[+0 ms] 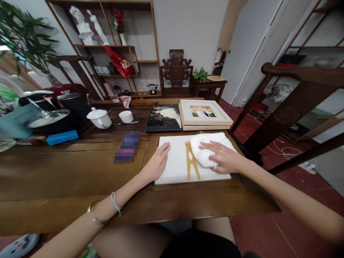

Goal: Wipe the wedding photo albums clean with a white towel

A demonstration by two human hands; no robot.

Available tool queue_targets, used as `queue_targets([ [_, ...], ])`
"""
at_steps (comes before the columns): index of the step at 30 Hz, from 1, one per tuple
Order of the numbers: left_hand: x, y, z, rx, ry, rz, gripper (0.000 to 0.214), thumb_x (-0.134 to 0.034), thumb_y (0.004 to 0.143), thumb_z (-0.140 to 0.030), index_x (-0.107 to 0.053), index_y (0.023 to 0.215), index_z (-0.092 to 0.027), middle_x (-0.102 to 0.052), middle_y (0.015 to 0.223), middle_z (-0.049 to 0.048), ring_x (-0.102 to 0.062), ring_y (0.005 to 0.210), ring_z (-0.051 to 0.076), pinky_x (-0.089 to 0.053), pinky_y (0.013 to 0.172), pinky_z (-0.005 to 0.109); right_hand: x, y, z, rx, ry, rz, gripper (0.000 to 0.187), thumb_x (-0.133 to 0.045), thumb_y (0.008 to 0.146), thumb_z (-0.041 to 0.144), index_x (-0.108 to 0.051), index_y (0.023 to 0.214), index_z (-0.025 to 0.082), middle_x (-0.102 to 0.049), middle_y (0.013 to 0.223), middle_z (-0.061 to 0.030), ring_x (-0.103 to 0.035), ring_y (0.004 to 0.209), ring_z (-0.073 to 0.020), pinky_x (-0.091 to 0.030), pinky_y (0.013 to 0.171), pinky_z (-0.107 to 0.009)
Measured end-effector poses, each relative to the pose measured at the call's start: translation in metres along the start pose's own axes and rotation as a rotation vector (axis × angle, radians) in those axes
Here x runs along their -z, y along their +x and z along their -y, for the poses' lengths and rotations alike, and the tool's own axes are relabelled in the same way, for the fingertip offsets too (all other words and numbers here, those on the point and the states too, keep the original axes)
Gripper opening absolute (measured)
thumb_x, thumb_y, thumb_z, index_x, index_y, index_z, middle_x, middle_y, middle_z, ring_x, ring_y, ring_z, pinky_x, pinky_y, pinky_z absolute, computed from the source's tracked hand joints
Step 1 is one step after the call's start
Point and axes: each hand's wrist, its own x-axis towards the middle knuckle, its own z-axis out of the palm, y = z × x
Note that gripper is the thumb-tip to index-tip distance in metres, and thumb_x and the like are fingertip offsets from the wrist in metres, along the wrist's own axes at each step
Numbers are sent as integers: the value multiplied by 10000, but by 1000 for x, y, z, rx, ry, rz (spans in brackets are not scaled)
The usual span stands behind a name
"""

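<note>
A white flat board (pixel 174 168) with a gold clip-shaped stand lies face down on the wooden table (pixel 67 175). My left hand (pixel 157 161) rests flat on the board's left edge, fingers stretched out together. My right hand (pixel 223 157) lies palm down on a folded white cloth (pixel 204 148), which sits on the board's right half. The fingers press the cloth flat rather than gripping it.
Behind the board stand a framed photo in a white box (pixel 204 114) and a dark photo print (pixel 163 118). A white teapot (pixel 99 118), a cup (pixel 125 116), pots (pixel 51 114) and a blue box (pixel 62 137) crowd the far left. A wooden chair (pixel 295 107) stands right.
</note>
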Motion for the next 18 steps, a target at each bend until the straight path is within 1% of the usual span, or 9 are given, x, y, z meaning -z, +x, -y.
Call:
queue_targets([
  [5,0,0,-1,12,8,11,484,-238,963,-264,-380,1397,-102,-325,1501,143,-249,1410,232,-173,1169,466,14,-35,51,9,101,77,205,-576,597,110,-698,746,181,-443,1417,-139,-354,1333,-345,-282,1082,-563],
  [8,0,0,-1,4,4,-3,481,-241,964,-269,-386,1395,-115,-330,1500,135,-251,1409,232,-181,1168,466,21,-42,66,-37,141,74,169,-572,603,116,-682,708,189,-479,1387,-145,-401,1306,-335,-338,1053,-528],
  [10,-1,0,0,2,2,-7,476,-249,964,-271,-387,1397,-130,-336,1499,127,-253,1409,231,-185,1167,467,23,-38,64,-94,171,49,137,-569,630,128,-670,699,188,-524,1345,-148,-450,1268,-328,-386,1012,-497],
  [12,-1,0,1,3,5,0,476,-251,964,-271,-383,1401,-133,-336,1499,127,-253,1408,232,-185,1166,469,22,-26,53,-157,174,33,123,-564,659,134,-663,713,184,-555,1308,-148,-481,1234,-323,-410,975,-465],
  [15,0,0,1,2,9,10,478,-250,964,-270,-372,1407,-139,-331,1502,125,-253,1408,232,-183,1165,476,16,-1,30,-235,122,8,144,-549,709,168,-667,790,161,-594,1228,-167,-544,1127,-323,-437,893,-428],
  [18,1,0,0,6,14,14,479,-246,963,-265,-374,1404,-129,-331,1500,131,-250,1409,229,-183,1165,476,9,26,10,-310,63,-39,199,-507,744,198,-666,850,141,-645,1070,-159,-592,954,-294,-440,797,-381],
])
